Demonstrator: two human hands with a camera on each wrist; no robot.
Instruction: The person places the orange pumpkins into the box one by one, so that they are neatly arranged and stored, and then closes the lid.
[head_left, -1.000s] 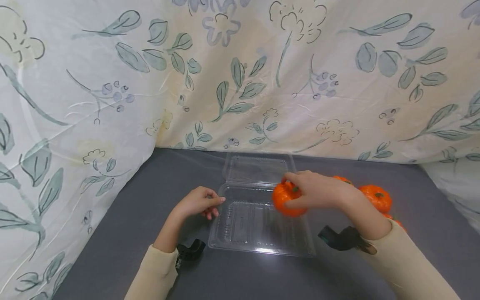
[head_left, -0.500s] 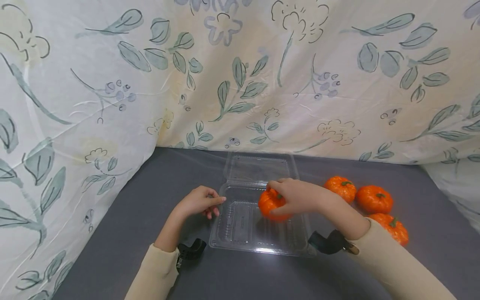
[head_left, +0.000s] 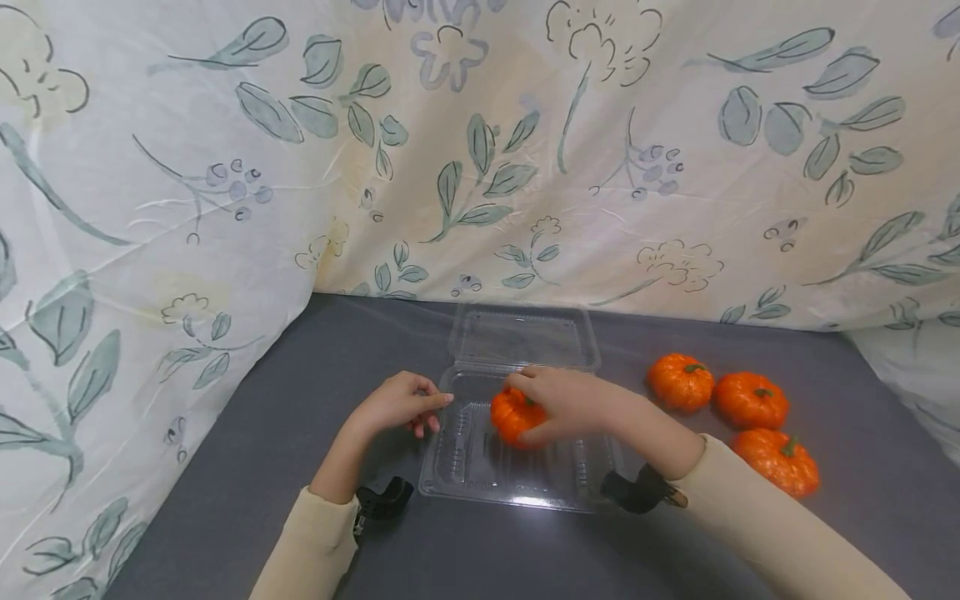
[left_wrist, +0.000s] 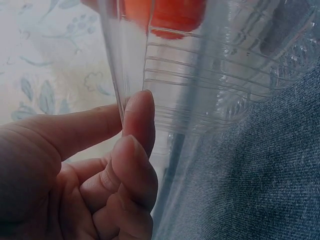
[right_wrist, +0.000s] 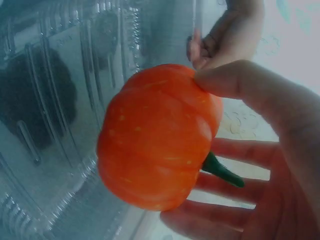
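Right hand [head_left: 566, 407] had its thumb and fingers curled round an orange pumpkin [head_left: 512, 418], which sat at that hand's nine o'clock, over the clear tray [head_left: 456, 454]. Couldn't tell if it touched the bottom. Left hand [head_left: 397, 404] was pinching the tray's rim around ten o'clock, pumpkin at its three. Three more pumpkins [head_left: 752, 400] lay together off at the right hand's three.

Right hand [right_wrist: 285, 175] is gripping a rounded, ribbed, orange pumpkin [right_wrist: 157, 137], thumb pressing its upper side, green curved stem [right_wrist: 222, 171] pointing toward the palm. Clear ridged plastic container [right_wrist: 85, 60] is lying behind and left of pumpkin. Left hand [right_wrist: 227, 37] is appearing above pumpkin.
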